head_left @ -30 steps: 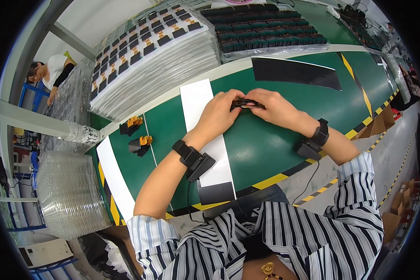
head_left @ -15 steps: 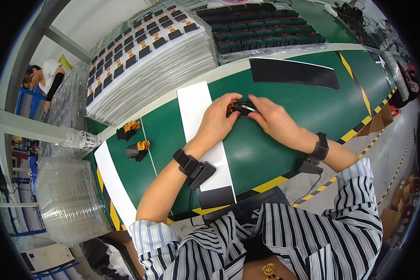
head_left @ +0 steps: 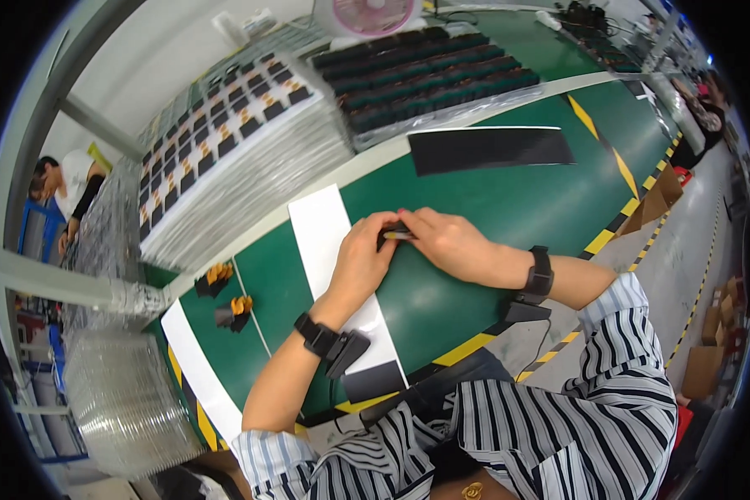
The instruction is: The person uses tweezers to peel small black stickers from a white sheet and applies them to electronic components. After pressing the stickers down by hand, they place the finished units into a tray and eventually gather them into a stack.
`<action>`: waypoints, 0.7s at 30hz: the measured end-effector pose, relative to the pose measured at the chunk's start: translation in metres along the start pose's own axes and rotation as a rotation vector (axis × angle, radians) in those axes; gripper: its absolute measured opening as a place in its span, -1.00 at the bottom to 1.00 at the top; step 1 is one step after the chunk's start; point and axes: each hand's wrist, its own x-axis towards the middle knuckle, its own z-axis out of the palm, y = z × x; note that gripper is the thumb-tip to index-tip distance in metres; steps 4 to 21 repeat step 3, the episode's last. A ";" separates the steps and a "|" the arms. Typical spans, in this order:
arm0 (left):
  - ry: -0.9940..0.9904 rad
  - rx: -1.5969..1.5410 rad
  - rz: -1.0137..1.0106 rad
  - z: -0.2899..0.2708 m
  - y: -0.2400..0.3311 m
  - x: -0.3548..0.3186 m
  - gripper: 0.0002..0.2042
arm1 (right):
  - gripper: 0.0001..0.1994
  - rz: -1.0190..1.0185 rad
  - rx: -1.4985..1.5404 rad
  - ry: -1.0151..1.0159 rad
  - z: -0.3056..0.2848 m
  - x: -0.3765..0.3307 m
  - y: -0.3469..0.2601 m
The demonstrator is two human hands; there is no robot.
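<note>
My left hand [head_left: 360, 260] is closed round a small stack of thin black parts [head_left: 389, 231] above the green table, just right of the white strip. The fingers of my right hand [head_left: 458, 247] press together at the right side of the stack and grip it too. A pale, narrow edge shows between the two hands; I cannot make out what it is. To the left on the table lie two small bundles of black flat parts with orange ribbon tails, a farther bundle [head_left: 214, 281] and a nearer bundle [head_left: 234, 312].
Behind the table stand a tall stack of clear trays [head_left: 250, 171] topped with black parts and a tray with dense dark rows [head_left: 425, 79]. A black sheet [head_left: 492, 151] lies at the far side. More clear trays [head_left: 125, 400] rise at left; a co-worker [head_left: 73, 187] sits beyond.
The view has shifted, so the scene sits lower and a pink fan shows at the top. My right fingers, spread a little before, have closed in on the stack.
</note>
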 end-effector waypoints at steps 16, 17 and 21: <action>0.008 -0.215 -0.121 -0.003 0.011 0.003 -0.61 | -0.61 0.008 0.052 -0.007 -0.011 0.000 0.012; 0.008 -0.215 -0.121 -0.003 0.011 0.003 -0.61 | -0.61 0.008 0.052 -0.007 -0.011 0.000 0.012; 0.008 -0.215 -0.121 -0.003 0.011 0.003 -0.61 | -0.61 0.008 0.052 -0.007 -0.011 0.000 0.012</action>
